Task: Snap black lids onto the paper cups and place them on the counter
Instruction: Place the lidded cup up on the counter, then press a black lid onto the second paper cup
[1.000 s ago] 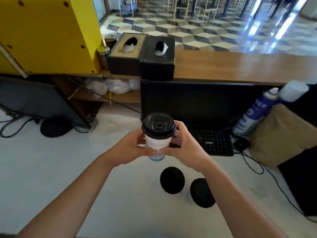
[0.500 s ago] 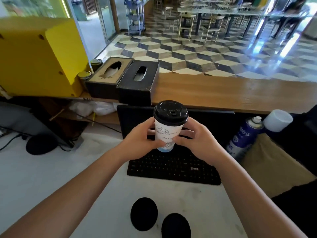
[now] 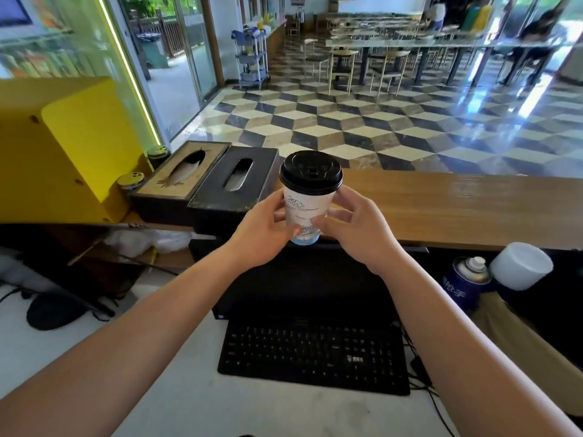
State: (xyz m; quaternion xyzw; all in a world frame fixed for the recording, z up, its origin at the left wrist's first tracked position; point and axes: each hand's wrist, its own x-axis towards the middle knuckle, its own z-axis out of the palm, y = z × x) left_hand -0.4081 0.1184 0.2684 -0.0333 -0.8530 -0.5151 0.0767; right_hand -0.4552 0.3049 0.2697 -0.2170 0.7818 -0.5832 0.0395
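head view: the wooden counter [image 3: 457, 209] spans the background. the left hand [image 3: 265, 234] and right hand [image 3: 356, 231] curl their fingers round a white printed paper cup [image 3: 307, 206], held upright in the air at the counter's near edge, beside a black tissue box [image 3: 233, 181]. its black lid [image 3: 310, 170] sits level on the rim.

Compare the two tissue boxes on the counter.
The tan tissue box has a pale, scuffed top; the black tissue box is dark all over. Tissue fills most of the tan box's slot, only the near end of the black box's. Both are slotted on top, side by side on the wooden counter.
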